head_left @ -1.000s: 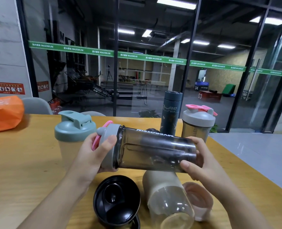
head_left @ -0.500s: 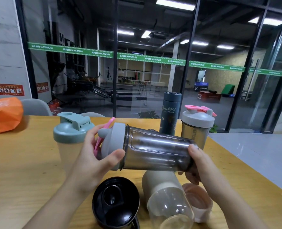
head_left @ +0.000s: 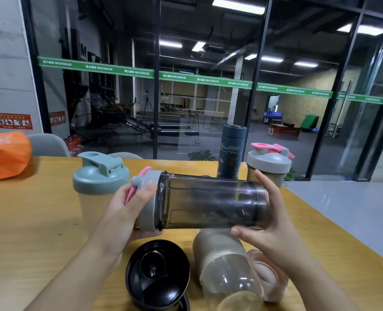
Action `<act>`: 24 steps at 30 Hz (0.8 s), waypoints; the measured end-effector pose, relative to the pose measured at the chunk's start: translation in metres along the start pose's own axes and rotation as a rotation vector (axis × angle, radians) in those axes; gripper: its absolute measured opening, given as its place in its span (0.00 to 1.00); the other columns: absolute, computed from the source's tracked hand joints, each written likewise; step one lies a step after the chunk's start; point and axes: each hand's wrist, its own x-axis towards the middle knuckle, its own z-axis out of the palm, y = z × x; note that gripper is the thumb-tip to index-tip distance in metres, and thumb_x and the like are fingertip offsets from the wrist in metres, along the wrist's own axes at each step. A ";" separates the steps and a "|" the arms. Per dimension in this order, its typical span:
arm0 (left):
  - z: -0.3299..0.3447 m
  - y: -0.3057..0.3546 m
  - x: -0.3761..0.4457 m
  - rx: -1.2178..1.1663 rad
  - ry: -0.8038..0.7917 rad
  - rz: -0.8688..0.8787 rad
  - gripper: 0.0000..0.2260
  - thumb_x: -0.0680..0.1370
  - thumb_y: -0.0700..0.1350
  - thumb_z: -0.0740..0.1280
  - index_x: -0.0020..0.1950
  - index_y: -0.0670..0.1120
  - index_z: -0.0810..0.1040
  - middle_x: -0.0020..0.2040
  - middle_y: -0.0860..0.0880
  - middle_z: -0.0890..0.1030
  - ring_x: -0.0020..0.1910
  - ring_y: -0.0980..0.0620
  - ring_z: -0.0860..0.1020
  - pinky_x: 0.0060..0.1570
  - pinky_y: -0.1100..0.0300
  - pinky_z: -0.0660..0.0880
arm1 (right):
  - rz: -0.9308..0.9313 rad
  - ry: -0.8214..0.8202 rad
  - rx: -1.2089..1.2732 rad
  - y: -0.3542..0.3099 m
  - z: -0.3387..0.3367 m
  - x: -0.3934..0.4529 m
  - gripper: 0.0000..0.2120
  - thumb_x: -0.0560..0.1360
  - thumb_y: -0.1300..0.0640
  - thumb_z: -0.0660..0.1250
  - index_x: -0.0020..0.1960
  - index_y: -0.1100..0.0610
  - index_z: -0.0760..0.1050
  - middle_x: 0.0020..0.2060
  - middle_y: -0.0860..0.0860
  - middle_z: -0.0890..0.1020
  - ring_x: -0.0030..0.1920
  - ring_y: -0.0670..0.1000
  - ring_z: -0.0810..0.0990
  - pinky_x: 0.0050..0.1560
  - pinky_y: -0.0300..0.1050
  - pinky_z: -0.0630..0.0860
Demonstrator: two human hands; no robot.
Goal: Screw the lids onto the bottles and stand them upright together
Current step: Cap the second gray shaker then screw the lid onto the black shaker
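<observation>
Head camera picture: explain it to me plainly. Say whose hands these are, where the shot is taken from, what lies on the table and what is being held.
There is no machine here. A person wears a camera on the head, looking forward and down, so you see their own two bare hands.

The left hand grips the grey lid, and the right hand holds the base of a smoky clear bottle, held sideways above the wooden table.

Standing on the table are a green-lidded shaker, a dark flask and a pink-and-grey-lidded shaker. Nearer lie a black lid, an uncapped frosted bottle on its side and a pink lid. An orange bag sits far left.
</observation>
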 end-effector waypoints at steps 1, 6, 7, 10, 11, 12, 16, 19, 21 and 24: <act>0.000 0.000 0.000 0.002 0.008 -0.018 0.32 0.56 0.64 0.70 0.54 0.48 0.77 0.40 0.50 0.84 0.37 0.53 0.82 0.32 0.52 0.81 | -0.013 0.011 -0.017 0.000 0.000 0.000 0.43 0.59 0.60 0.81 0.63 0.30 0.66 0.54 0.44 0.80 0.54 0.48 0.82 0.49 0.37 0.78; 0.002 0.003 0.000 0.031 0.014 -0.031 0.33 0.54 0.65 0.70 0.54 0.48 0.77 0.39 0.49 0.83 0.36 0.53 0.82 0.32 0.53 0.80 | -0.025 0.017 -0.116 -0.005 -0.001 -0.002 0.41 0.55 0.40 0.79 0.63 0.33 0.65 0.54 0.42 0.80 0.53 0.49 0.83 0.48 0.39 0.79; 0.002 0.003 0.000 0.046 0.012 -0.024 0.34 0.54 0.65 0.70 0.54 0.48 0.77 0.41 0.48 0.83 0.37 0.53 0.81 0.32 0.53 0.80 | -0.024 0.020 -0.125 -0.005 -0.001 -0.002 0.41 0.55 0.39 0.79 0.64 0.33 0.64 0.54 0.41 0.80 0.52 0.49 0.83 0.48 0.39 0.79; 0.002 0.005 -0.001 0.088 0.005 0.002 0.37 0.53 0.67 0.71 0.55 0.48 0.76 0.44 0.47 0.82 0.38 0.52 0.81 0.34 0.52 0.80 | -0.036 0.032 -0.160 -0.005 -0.001 -0.003 0.41 0.55 0.42 0.79 0.63 0.32 0.64 0.54 0.39 0.79 0.52 0.46 0.83 0.47 0.36 0.78; 0.001 0.005 -0.001 0.096 0.007 0.015 0.39 0.51 0.69 0.73 0.55 0.48 0.76 0.44 0.47 0.82 0.39 0.52 0.81 0.36 0.50 0.80 | -0.034 0.037 -0.173 -0.004 0.000 -0.003 0.40 0.56 0.44 0.78 0.63 0.32 0.64 0.54 0.38 0.79 0.51 0.46 0.83 0.47 0.36 0.78; 0.001 0.005 -0.001 0.104 0.012 0.030 0.42 0.48 0.71 0.74 0.55 0.49 0.76 0.44 0.48 0.82 0.41 0.52 0.81 0.40 0.47 0.81 | -0.029 0.041 -0.177 -0.002 0.000 -0.003 0.39 0.56 0.44 0.77 0.63 0.32 0.64 0.53 0.39 0.79 0.50 0.46 0.83 0.47 0.38 0.78; 0.003 0.006 -0.002 0.092 0.002 0.080 0.52 0.44 0.72 0.75 0.64 0.51 0.72 0.55 0.48 0.82 0.52 0.49 0.80 0.55 0.44 0.74 | -0.018 0.066 -0.210 0.003 -0.002 -0.003 0.37 0.58 0.43 0.74 0.64 0.35 0.64 0.50 0.40 0.81 0.48 0.47 0.83 0.50 0.47 0.79; 0.004 0.006 -0.003 0.060 -0.047 0.109 0.49 0.44 0.70 0.76 0.63 0.56 0.71 0.61 0.52 0.80 0.58 0.50 0.79 0.56 0.48 0.74 | 0.001 0.071 -0.222 0.002 -0.003 -0.003 0.34 0.59 0.41 0.70 0.63 0.39 0.64 0.48 0.36 0.81 0.48 0.42 0.82 0.47 0.37 0.77; 0.004 0.007 -0.005 0.054 -0.098 0.129 0.45 0.46 0.69 0.77 0.60 0.60 0.71 0.63 0.55 0.78 0.59 0.52 0.79 0.52 0.55 0.76 | 0.045 0.086 -0.191 0.002 -0.002 -0.003 0.32 0.59 0.39 0.68 0.62 0.40 0.66 0.48 0.36 0.81 0.48 0.41 0.81 0.44 0.33 0.75; 0.003 0.008 -0.007 0.090 -0.183 0.162 0.45 0.47 0.64 0.80 0.62 0.62 0.70 0.55 0.58 0.81 0.52 0.59 0.81 0.41 0.66 0.78 | 0.154 0.113 -0.141 0.006 -0.002 -0.001 0.26 0.59 0.35 0.64 0.57 0.38 0.70 0.45 0.38 0.83 0.46 0.38 0.81 0.42 0.34 0.72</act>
